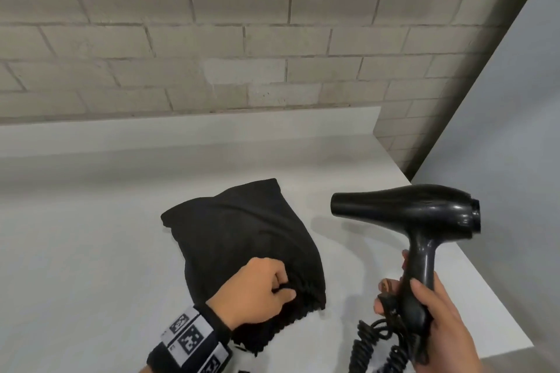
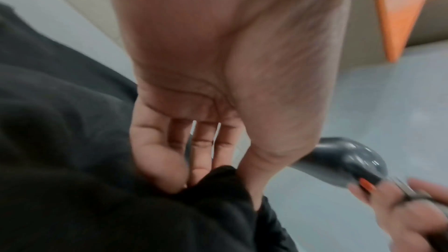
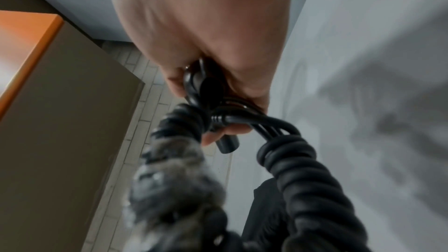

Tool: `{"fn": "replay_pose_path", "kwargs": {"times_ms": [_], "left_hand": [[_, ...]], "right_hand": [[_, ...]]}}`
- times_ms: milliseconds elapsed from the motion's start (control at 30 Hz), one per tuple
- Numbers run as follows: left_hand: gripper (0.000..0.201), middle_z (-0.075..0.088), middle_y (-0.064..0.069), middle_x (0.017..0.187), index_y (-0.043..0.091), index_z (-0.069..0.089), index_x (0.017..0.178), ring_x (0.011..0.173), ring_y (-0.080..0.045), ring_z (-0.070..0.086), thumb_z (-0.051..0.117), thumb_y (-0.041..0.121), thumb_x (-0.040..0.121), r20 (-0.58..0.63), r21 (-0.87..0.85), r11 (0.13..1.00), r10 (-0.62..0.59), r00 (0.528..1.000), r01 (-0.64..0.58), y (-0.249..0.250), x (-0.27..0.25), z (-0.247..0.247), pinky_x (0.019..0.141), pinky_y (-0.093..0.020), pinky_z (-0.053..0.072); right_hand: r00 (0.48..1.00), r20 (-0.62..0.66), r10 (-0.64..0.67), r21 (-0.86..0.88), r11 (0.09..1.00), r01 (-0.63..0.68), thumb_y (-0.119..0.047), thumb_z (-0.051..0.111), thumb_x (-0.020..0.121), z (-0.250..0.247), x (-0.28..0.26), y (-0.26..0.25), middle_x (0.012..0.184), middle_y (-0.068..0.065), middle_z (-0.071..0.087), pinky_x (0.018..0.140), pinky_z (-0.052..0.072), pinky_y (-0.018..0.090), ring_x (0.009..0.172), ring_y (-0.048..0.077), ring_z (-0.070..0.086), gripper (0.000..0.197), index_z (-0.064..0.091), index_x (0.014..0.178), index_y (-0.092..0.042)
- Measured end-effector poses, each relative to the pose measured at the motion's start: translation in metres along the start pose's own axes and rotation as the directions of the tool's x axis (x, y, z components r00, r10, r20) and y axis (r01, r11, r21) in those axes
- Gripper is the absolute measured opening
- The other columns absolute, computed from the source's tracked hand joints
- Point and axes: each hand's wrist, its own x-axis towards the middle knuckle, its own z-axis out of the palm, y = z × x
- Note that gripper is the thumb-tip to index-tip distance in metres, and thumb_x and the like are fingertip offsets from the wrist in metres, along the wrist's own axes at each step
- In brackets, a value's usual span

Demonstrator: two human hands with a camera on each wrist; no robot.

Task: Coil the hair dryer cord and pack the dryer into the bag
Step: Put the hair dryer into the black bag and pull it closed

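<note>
Bag point(image 1: 242, 239) lies on tabletop point(image 1: 91, 236); left hand point(image 1: 254, 291) pinches its near mouth to open it. Right hand point(image 1: 439, 321) grasps dryer point(image 1: 421, 221) handle with gathered cord point(image 1: 372, 339), ready for insertion.

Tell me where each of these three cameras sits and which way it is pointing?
Head: worn on the head, looking down at the white table, black bag, hair dryer; both hands show.
Left wrist: looks along the left hand pinching the bag's edge.
Right wrist: looks along the right hand gripping the coiled cord.
Shared: head and left wrist both show the dryer and bag.
</note>
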Motion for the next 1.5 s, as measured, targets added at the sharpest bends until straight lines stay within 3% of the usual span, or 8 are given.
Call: {"fn": "replay_pose_path", "kwargs": {"times_ms": [200, 400, 567, 833, 1000, 1133, 1367, 1500], "left_hand": [[0.029, 0.064, -0.005, 0.055, 0.006, 0.059, 0.08, 0.041, -0.018, 0.064, 0.063, 0.031, 0.094, -0.231, -0.317, 0.947, -0.124, 0.965, 0.046, 0.019, 0.017, -0.037, 0.049, -0.029, 0.054], [0.03, 0.062, -0.006, 0.054, 0.006, 0.058, 0.074, 0.04, -0.024, 0.065, 0.062, 0.029, 0.093, -0.401, -0.472, 0.881, -0.192, 0.896, -0.023, 0.041, 0.028, -0.074, 0.054, -0.029, 0.053], [0.03, 0.057, -0.01, 0.057, 0.005, 0.053, 0.07, 0.035, -0.025, 0.062, 0.061, 0.026, 0.09, -0.49, -0.534, 0.842, -0.237, 0.839, -0.074, 0.053, 0.032, -0.087, 0.061, -0.037, 0.052], [0.038, 0.048, -0.005, 0.048, -0.005, 0.056, 0.072, 0.036, -0.02, 0.044, 0.066, 0.027, 0.087, -0.571, -0.545, 0.827, -0.249, 0.783, -0.134, 0.052, 0.036, -0.101, 0.041, -0.025, 0.04], [0.035, 0.052, 0.004, 0.05, 0.006, 0.059, 0.066, 0.045, -0.01, 0.045, 0.069, 0.032, 0.088, -0.615, -0.43, 0.867, -0.077, 0.785, -0.252, 0.072, 0.025, -0.096, 0.051, -0.021, 0.043], [0.032, 0.063, -0.004, 0.064, 0.012, 0.059, 0.066, 0.044, -0.003, 0.043, 0.068, 0.033, 0.088, -0.645, -0.31, 0.9, 0.037, 0.763, -0.306, 0.085, 0.018, -0.104, 0.049, -0.011, 0.038], [0.025, 0.064, 0.008, 0.067, 0.024, 0.06, 0.072, 0.049, -0.004, 0.049, 0.065, 0.041, 0.089, -0.629, 0.123, 0.925, 0.352, 0.693, -0.359, 0.104, -0.001, -0.116, 0.056, -0.019, 0.044], [0.022, 0.061, 0.011, 0.073, 0.027, 0.063, 0.08, 0.062, -0.006, 0.051, 0.057, 0.045, 0.091, -0.454, 0.362, 0.837, 0.543, 0.707, -0.41, 0.119, -0.013, -0.105, 0.061, -0.029, 0.048]], "right_hand": [[0.992, 0.099, 0.078, -0.057, 0.996, -0.072, 0.001, 0.055, 0.064, 0.002, -0.003, -0.008, 0.058, 0.028, 0.058, 0.043, 0.052, 0.042, 0.043, 0.043, 0.058, 0.052, 0.057, 0.112, -0.017], [0.947, 0.282, 0.152, -0.03, 0.988, -0.15, -0.025, 0.098, 0.023, 0.025, -0.024, -0.015, 0.068, 0.045, 0.05, 0.048, 0.049, 0.047, 0.048, 0.052, 0.051, 0.085, 0.071, 0.103, -0.016], [0.932, 0.315, 0.18, -0.142, 0.98, -0.141, -0.032, 0.098, 0.027, 0.031, -0.026, -0.006, 0.074, 0.048, 0.051, 0.049, 0.049, 0.043, 0.054, 0.052, 0.051, 0.096, 0.063, 0.114, -0.012], [0.942, 0.296, 0.158, -0.292, 0.954, -0.068, -0.042, 0.095, 0.036, 0.027, -0.023, 0.0, 0.074, 0.044, 0.058, 0.059, 0.051, 0.039, 0.064, 0.054, 0.058, 0.098, 0.058, 0.121, -0.008], [0.925, 0.344, 0.162, -0.323, 0.945, -0.045, -0.022, 0.073, 0.055, 0.041, -0.019, 0.01, 0.073, 0.036, 0.061, 0.065, 0.05, 0.034, 0.067, 0.045, 0.062, 0.062, 0.067, 0.116, -0.032], [0.915, 0.374, 0.15, -0.413, 0.91, 0.02, -0.014, 0.068, 0.07, 0.049, -0.014, 0.019, 0.074, 0.026, 0.067, 0.066, 0.052, 0.024, 0.069, 0.036, 0.067, 0.05, 0.065, 0.117, -0.031], [0.884, 0.386, 0.262, -0.585, 0.811, 0.015, -0.019, 0.061, 0.081, 0.063, -0.011, 0.009, 0.074, 0.014, 0.07, 0.07, 0.05, 0.026, 0.072, 0.025, 0.068, 0.044, 0.06, 0.117, -0.045], [0.858, 0.344, 0.383, -0.654, 0.753, -0.074, -0.025, 0.059, 0.086, 0.07, -0.006, 0.007, 0.077, 0.007, 0.07, 0.07, 0.049, 0.022, 0.072, 0.015, 0.066, 0.038, 0.059, 0.118, -0.045]]}}
